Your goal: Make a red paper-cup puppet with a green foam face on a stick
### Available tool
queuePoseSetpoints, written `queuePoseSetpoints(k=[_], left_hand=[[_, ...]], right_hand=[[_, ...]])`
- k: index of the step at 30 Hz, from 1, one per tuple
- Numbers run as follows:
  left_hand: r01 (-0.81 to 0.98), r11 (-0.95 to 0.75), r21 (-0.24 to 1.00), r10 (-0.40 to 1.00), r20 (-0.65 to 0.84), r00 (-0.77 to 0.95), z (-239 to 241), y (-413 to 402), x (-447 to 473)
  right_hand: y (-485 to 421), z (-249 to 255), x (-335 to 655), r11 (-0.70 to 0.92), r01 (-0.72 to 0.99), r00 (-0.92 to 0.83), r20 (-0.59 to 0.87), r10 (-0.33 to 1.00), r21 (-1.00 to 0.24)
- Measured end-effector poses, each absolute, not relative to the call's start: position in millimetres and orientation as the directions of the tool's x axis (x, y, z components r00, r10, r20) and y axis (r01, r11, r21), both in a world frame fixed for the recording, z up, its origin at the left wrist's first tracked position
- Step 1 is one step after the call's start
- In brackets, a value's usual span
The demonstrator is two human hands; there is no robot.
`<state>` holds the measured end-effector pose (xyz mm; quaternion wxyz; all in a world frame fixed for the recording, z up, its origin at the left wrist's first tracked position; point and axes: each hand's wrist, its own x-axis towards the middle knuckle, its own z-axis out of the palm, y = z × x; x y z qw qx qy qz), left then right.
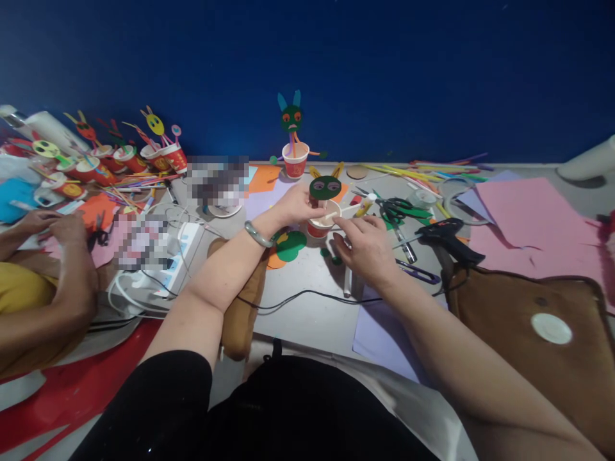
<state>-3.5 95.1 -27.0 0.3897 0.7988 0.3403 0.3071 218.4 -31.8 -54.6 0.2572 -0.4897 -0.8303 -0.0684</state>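
My cup [317, 229] is red outside and whitish inside. The face disc [325, 194] above it is dark green with purplish eyes; the ears [338, 170] are yellow-orange. My bracelet [258, 235] is pale grey-green; my sleeve [187, 378] is plain black. The rear cup [294, 169] is red with a yellowish emblem, below a green head [291, 119] with orange eyes and blue antennae [296, 98]. I face a plain, deep-blue wall [384, 77]. The glue gun [450, 234] is black; the paper sheet [523, 205] is pink.

Grn paper face [325, 189] is held over red cup [317, 229] by L hand [295, 206]; cup is flanked by R hand [368, 248]; blk glue gun [454, 243] is seen farther R.
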Motion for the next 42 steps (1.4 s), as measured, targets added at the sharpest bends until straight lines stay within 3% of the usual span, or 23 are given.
queuePoseSetpoints(k=[9, 14, 19, 29, 36, 42], left_hand=[[0.310, -0.499, 0.809, 0.770, 0.251, 0.586, -31, 99, -3], [0.340, -0.514, 0.787, 0.771, 0.252, 0.584, -26, 100, -6], [0.320, -0.518, 0.793, 0.758, 0.253, 0.601, -21, 97, -7], [0.349, -0.530, 0.773, 0.767, 0.261, 0.587, -12, 89, -8], [0.402, -0.459, 0.792, 0.768, 0.126, 0.628, 2, 86, -10], [0.358, -0.473, 0.805, 0.755, 0.161, 0.636, 0, 86, -9]], right_hand=[[-29, -56, 222, 0.537, 0.835, -0.376, 0.591, 0.714, -0.117], [-26, -51, 234, 0.448, 0.868, -0.203, 0.669, 0.715, -0.216], [-26, -48, 241, 0.399, 0.889, -0.143, 0.692, 0.708, -0.225], [-26, -51, 234, 0.473, 0.863, -0.247, 0.669, 0.701, -0.177], [-29, -54, 227, 0.544, 0.832, -0.371, 0.619, 0.692, -0.109], [-27, -59, 229, 0.538, 0.830, -0.373, 0.570, 0.732, -0.147]])
